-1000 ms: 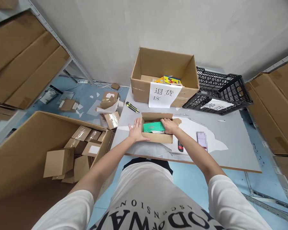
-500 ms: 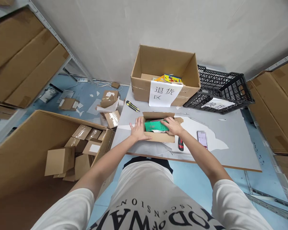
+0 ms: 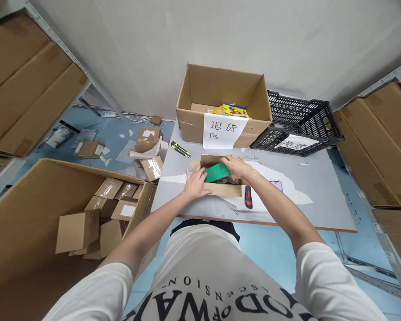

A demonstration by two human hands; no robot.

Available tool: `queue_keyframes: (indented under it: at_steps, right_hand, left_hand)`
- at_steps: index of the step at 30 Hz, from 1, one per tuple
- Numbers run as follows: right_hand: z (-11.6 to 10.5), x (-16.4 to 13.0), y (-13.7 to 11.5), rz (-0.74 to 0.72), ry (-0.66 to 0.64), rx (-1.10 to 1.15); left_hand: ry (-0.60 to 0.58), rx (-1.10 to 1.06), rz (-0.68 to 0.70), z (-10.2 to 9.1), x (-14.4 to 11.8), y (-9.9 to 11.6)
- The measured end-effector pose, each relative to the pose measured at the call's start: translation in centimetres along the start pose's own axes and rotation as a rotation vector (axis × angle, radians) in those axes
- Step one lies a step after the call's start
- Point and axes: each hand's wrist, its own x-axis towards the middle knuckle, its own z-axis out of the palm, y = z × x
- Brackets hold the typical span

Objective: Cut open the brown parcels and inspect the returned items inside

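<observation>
In front of the big labelled cardboard carton, the left hand presses spread fingers on the small open brown cardboard box to steady it, while the right hand pinches the flat green packet, tilted above that box

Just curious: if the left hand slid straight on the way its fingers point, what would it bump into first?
Probably the green packet, tilted up out of the small open box; the left hand already rests at that box's left edge, fingers pointing right and away. Depth is unclear.
</observation>
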Motion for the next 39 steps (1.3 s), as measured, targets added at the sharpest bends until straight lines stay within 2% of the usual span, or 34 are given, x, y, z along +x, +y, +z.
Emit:
queue_keyframes:
  at_steps: [2, 4, 10, 15, 21, 24, 27, 30, 35, 39]
  right_hand:
    - [-0.7, 0.1, -0.3, 0.006, -0.039, -0.071]
    - [-1.2, 0.2, -0.6, 0.006, -0.062, -0.115]
    - [-2.6, -0.2, -1.4, 0.005, -0.052, -0.179]
    - [-5.4, -1.4, -1.5, 0.033, 0.004, -0.222]
    - [-10.2, -4.8, -2.0, 0.099, 0.078, -0.228]
    - [-11.4, -7.2, -3.2, 0.119, 0.079, -0.184]
    - [-10.5, -9.1, -4.8, 0.121, 0.031, -0.201]
    - [-7.9, -9.5, -6.4, 0.14, -0.049, -0.23]
    - [-3.3, -7.2, -8.4, 0.262, -0.167, -0.213]
    - [-0.6, -4.6, -9.3, 0.331, -0.225, -0.212]
  left_hand:
    - [-0.007, -0.025, 0.135, 0.4, -0.6, -0.1]
    - [-0.023, -0.022, 0.163, 0.8, -0.8, -0.1]
    - [-0.037, 0.045, 0.094, 1.4, 0.3, 0.1]
    - [-0.005, 0.035, 0.018, 1.2, 1.7, -0.2]
    - [0.013, 0.057, -0.001, 0.5, 4.3, -0.7]
    - [0.025, 0.089, 0.01, 0.1, 5.4, -1.0]
    - [0.022, 0.121, 0.023, -0.1, 6.1, -1.4]
    - [0.013, 0.125, 0.028, -0.1, 6.2, -1.5]
    - [0.047, 0.026, 0.081, -0.6, 5.5, -1.2]
    - [0.136, -0.076, 0.159, -0.6, 3.0, -0.3]
